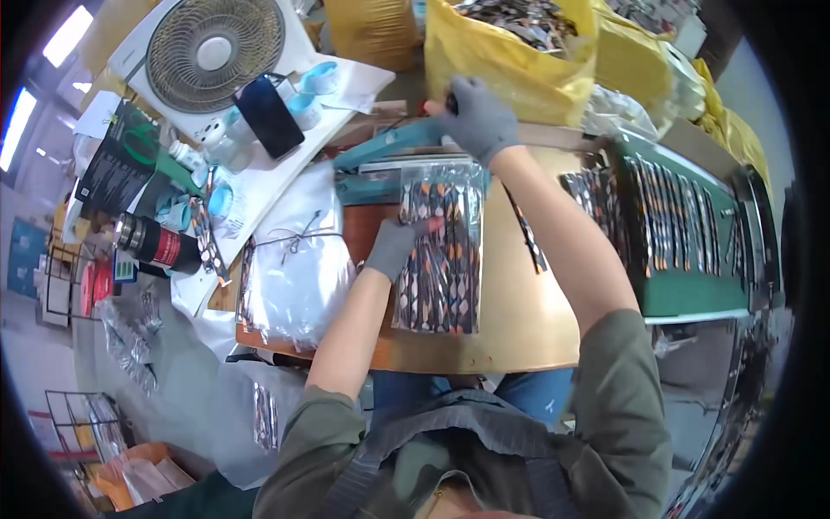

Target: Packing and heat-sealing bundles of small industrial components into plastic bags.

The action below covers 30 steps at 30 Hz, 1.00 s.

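A clear plastic bag packed with slim dark strips, patterned in orange and white, lies in front of me. Its far end reaches the blue-green hand sealer. My grey-gloved left hand grips the bag's left side, a bare fingertip showing on top; the other fingers are partly hidden. Farther off, my gloved right hand is closed round the dark knob at the end of the sealer's raised arm. One loose patterned strip rests on the tabletop under my right forearm.
A stack of clear bags tied with cord lies left. Beyond it a white table holds a fan, a phone and a black flask. Strips fill a green tray at right; a yellow sack stands behind.
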{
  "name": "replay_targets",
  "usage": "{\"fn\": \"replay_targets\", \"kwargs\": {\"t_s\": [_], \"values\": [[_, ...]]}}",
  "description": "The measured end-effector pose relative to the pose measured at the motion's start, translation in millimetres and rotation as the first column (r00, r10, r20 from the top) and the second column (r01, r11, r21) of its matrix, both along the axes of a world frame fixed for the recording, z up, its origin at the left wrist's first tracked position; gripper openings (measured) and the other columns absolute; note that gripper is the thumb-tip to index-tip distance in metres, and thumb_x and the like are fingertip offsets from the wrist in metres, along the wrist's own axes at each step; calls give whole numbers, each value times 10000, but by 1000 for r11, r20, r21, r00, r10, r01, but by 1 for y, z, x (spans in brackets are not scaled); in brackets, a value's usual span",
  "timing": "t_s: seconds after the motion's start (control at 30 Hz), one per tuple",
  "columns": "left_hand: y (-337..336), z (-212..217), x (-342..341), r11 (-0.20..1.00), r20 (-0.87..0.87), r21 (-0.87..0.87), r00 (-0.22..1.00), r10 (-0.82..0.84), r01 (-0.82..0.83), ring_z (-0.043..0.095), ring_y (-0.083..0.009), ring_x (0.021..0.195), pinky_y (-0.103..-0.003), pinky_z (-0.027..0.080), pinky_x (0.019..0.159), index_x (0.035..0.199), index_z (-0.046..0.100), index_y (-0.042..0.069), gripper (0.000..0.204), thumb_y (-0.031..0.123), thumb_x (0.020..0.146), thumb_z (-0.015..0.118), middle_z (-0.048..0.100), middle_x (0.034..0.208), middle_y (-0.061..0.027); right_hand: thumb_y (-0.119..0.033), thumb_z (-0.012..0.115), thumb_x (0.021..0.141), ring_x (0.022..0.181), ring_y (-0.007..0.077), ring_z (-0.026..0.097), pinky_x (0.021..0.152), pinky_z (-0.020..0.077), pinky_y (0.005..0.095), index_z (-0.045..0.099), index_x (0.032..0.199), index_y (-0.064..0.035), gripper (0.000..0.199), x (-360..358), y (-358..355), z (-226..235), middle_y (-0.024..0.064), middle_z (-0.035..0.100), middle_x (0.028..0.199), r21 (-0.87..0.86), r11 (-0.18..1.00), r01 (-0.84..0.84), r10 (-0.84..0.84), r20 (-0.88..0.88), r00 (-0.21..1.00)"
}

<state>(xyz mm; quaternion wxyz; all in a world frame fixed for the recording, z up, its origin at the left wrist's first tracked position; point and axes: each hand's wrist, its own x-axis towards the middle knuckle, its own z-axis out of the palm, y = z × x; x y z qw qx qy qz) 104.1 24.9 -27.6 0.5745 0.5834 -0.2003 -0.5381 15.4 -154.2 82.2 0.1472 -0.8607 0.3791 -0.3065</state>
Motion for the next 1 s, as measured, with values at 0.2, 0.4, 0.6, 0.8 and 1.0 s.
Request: {"fn": "replay_targets", "kwargs": {"t_s": [0.2,0.4,0.6,0.8,1.0], "values": [[-14,-25,54,993,95,1,989,117,-118,628,-131,737,-262,487,666,914,684,3,296,196,704,764,671,887,-51,-288,565,816,799,356,604,682,484,453,565,854,-90,202,14,-23,-73,147,604,873,-144,985,95,-113,-124,986],[-20,-35,44,993,47,20,992,115,-116,592,-106,689,-249,460,625,890,685,10,307,259,722,748,667,814,-39,-255,568,790,745,351,607,630,481,459,553,826,-98,162,2,-32,-97,138,623,813,-88,989,120,-132,-149,980],[-14,-28,50,987,334,105,939,78,-119,562,-111,642,-256,397,505,1041,630,51,413,259,702,742,635,906,-6,-246,528,803,747,363,624,663,496,449,600,797,-65,195,3,-24,-99,183,627,815,38,997,66,-64,-46,997],[-16,-68,84,996,220,-16,971,92,-91,600,-177,909,-305,478,803,1160,561,-24,559,230,709,771,614,1071,-73,-331,522,835,877,360,611,760,480,440,573,939,-52,302,-11,-12,-84,200,615,964,236,969,72,-69,-19,997],[42,-39,91,977,763,-89,617,192,-194,555,-159,894,-277,439,808,1160,513,-58,543,210,750,747,587,1040,-113,-528,533,834,1089,393,527,905,414,418,488,1190,-20,622,-122,27,-44,235,547,1181,510,850,-131,140,22,990]]}}
